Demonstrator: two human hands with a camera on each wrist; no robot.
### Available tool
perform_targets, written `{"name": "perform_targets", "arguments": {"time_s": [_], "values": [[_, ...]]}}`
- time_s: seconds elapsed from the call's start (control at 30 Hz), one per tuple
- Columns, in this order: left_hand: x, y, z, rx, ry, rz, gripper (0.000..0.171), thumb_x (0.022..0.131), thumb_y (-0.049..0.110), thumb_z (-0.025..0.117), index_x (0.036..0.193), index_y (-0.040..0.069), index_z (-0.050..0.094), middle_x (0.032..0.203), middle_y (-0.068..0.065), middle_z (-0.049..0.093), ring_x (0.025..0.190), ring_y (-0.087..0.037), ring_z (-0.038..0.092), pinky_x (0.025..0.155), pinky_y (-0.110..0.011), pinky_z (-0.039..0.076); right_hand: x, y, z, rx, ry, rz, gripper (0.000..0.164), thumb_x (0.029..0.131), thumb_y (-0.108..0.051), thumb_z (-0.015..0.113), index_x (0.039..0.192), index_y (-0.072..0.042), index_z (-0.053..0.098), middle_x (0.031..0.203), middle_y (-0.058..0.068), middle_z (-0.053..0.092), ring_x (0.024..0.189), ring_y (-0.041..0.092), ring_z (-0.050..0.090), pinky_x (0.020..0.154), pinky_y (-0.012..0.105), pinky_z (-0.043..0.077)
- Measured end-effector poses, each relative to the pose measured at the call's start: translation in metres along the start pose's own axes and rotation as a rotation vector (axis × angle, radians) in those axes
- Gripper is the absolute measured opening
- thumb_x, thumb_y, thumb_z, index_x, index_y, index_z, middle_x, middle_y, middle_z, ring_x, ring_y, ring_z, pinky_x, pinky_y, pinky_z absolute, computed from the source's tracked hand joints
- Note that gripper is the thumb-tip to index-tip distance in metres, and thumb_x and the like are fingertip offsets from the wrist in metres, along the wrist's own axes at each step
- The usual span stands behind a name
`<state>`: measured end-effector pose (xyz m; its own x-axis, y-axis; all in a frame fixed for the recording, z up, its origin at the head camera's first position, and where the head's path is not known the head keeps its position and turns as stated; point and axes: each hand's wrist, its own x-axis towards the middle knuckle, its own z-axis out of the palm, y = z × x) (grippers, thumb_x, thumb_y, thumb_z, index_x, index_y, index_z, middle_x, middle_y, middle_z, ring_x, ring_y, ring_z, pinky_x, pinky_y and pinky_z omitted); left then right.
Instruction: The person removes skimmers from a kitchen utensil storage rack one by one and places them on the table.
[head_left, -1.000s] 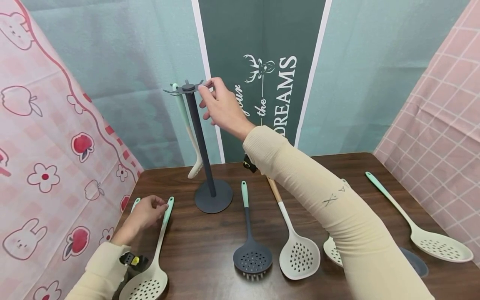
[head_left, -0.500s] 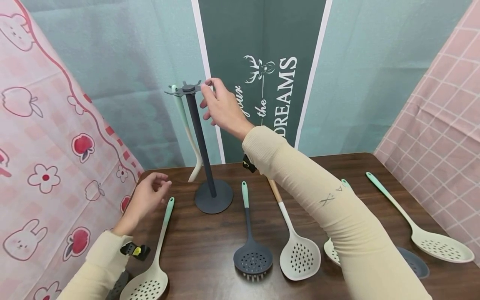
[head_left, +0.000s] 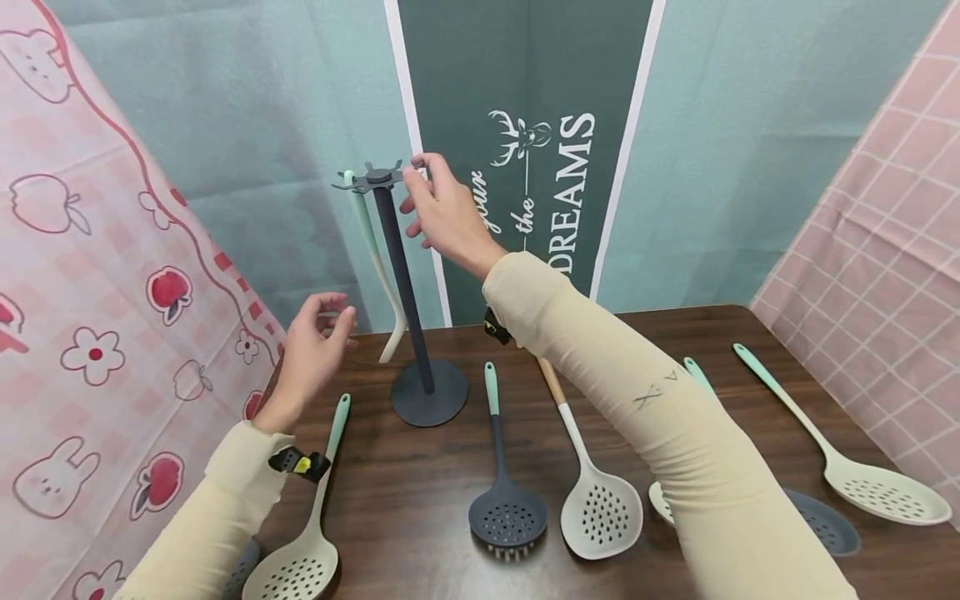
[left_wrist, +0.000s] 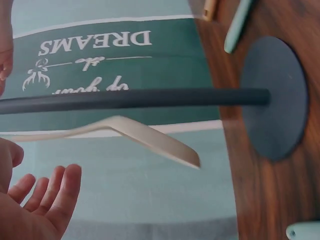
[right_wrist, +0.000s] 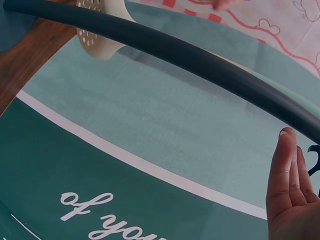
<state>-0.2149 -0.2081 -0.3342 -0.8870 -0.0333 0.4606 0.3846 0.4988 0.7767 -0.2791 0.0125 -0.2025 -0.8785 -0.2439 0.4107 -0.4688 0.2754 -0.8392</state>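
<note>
A dark grey utensil stand (head_left: 405, 283) rises from a round base, with a ring of hooks at its top. My right hand (head_left: 450, 212) pinches the tip of one of those hooks between thumb and index finger; its other fingers lie beside the hook. From a hook on the far left hangs a cream slotted turner (left_wrist: 150, 137) with a mint handle, its head seen nearly edge-on. My left hand (head_left: 315, 346) is raised left of the stand, fingers loosely bent, holding nothing. It is apart from the turner's head. In the right wrist view the turner's perforated head (right_wrist: 100, 30) shows behind the pole.
On the brown table (head_left: 405, 517) lie a cream skimmer (head_left: 296, 571), a dark skimmer (head_left: 508, 512), a wooden-handled skimmer (head_left: 602, 512) and a slotted spoon (head_left: 885, 492). My right sleeve partly covers a dark grey utensil (head_left: 828, 525). Pink cloth (head_left: 127, 250) hangs at left.
My left hand has left the mint handles on the table and moved up toward the stand. The hanging turner has turned slightly to a more edge-on view. My right hand stays at the hook.
</note>
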Motion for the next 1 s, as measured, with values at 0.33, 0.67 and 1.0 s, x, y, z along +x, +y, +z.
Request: {"name": "perform_targets", "arguments": {"time_s": [0.33, 0.67, 1.0], "values": [[0.026, 0.018, 0.018, -0.041, 0.068, 0.035, 0.037, 0.104, 0.012, 0.058, 0.137, -0.003, 0.055, 0.127, -0.021, 0.062, 0.112, -0.029, 0.064, 0.092, -0.035, 0.05, 0.001, 0.005, 0.006, 0.031, 0.02, -0.045, 0.038, 0.111, -0.034, 0.034, 0.145, -0.016, 0.038, 0.099, 0.006, 0.069, 0.075, 0.023, 0.068, 0.063, 0.035, 0.054], [0.036, 0.03, 0.027, -0.067, 0.063, 0.035, 0.037, 0.104, 0.009, 0.056, 0.139, -0.005, 0.055, 0.127, -0.023, 0.064, 0.116, -0.033, 0.062, 0.101, -0.047, 0.047, 0.002, 0.005, 0.007, 0.009, 0.072, -0.045, 0.045, 0.111, -0.032, 0.039, 0.153, -0.016, 0.033, 0.098, 0.005, 0.068, 0.074, 0.02, 0.067, 0.064, 0.032, 0.053], [0.039, 0.033, 0.028, -0.06, 0.076, 0.015, 0.031, 0.103, 0.006, 0.057, 0.131, -0.007, 0.057, 0.121, -0.021, 0.065, 0.106, -0.031, 0.065, 0.094, -0.039, 0.049, 0.003, 0.002, 0.008, 0.029, 0.105, -0.075, 0.014, 0.11, -0.025, 0.042, 0.118, -0.015, 0.044, 0.093, 0.004, 0.066, 0.07, 0.02, 0.068, 0.061, 0.032, 0.052]]}}
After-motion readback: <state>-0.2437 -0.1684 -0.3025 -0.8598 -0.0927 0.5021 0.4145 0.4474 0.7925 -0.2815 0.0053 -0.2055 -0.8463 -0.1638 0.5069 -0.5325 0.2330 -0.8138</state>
